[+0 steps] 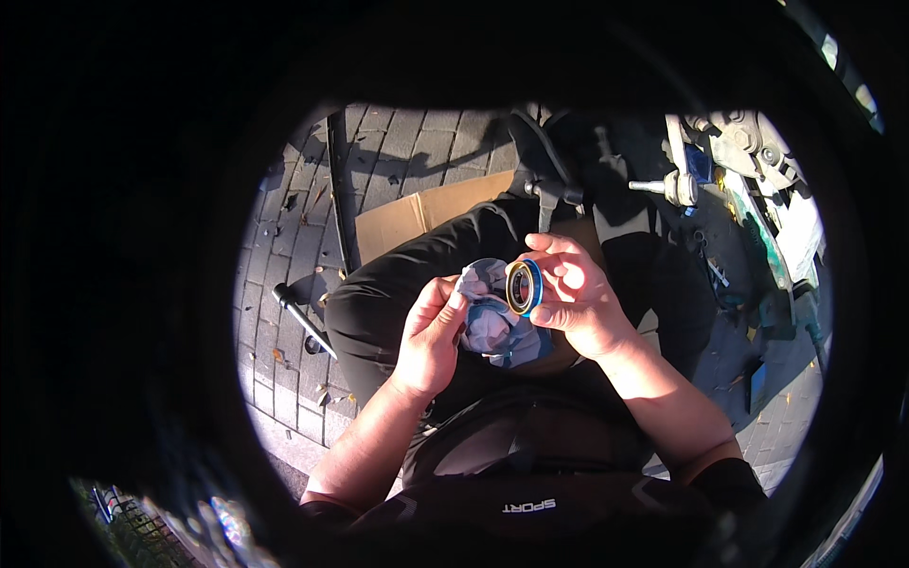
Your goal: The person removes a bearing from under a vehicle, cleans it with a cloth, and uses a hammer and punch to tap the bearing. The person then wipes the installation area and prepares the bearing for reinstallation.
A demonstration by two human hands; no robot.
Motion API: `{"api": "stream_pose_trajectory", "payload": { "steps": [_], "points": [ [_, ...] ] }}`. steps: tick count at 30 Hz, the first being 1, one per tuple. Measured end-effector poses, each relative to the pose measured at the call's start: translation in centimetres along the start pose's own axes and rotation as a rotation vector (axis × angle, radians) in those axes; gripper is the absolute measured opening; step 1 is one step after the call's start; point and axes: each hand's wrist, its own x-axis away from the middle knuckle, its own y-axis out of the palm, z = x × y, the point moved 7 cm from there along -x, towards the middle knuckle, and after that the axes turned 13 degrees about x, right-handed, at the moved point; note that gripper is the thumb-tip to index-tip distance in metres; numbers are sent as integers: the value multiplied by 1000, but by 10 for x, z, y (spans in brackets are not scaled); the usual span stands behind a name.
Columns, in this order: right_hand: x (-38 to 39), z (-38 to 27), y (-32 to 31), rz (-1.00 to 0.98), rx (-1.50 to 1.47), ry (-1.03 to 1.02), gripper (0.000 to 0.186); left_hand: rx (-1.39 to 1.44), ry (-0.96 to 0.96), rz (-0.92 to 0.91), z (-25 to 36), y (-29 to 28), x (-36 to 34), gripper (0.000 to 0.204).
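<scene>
Over my lap, my right hand (579, 301) grips an oil seal (525, 288), a round ring with a blue outer rim, a brass-coloured edge and a dark inner lip. Thumb and fingers hold it by its rim, with the ring's face tilted toward the left. Just left of it, my left hand (434, 331) pinches a crumpled grey-blue cloth or paper wad (497, 327). The wad hangs below the seal and lies very near it; whether the two touch I cannot tell.
Flattened cardboard (417, 218) lies on the paving beyond my left knee. A metal-handled tool (303, 322) rests at the left. A dark-handled hammer-like tool (549, 194) stands ahead. Vehicle parts with a ball joint (678, 187) jut in at the far right.
</scene>
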Motion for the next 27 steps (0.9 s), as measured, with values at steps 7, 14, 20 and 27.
{"api": "stream_pose_trajectory", "payload": {
  "steps": [7,14,20,27],
  "points": [
    [2,-13,2,-44,554,-81,94,143,-69,-54,2,17,-9,12],
    [4,-14,4,-102,628,-58,72,41,-91,-60,-5,27,-10,16],
    [2,-22,0,-93,636,-1,67,4,-153,-43,-8,24,-14,15],
    [3,-23,1,-204,619,78,65,-46,-268,-27,-16,17,-14,10]
  ]
}}
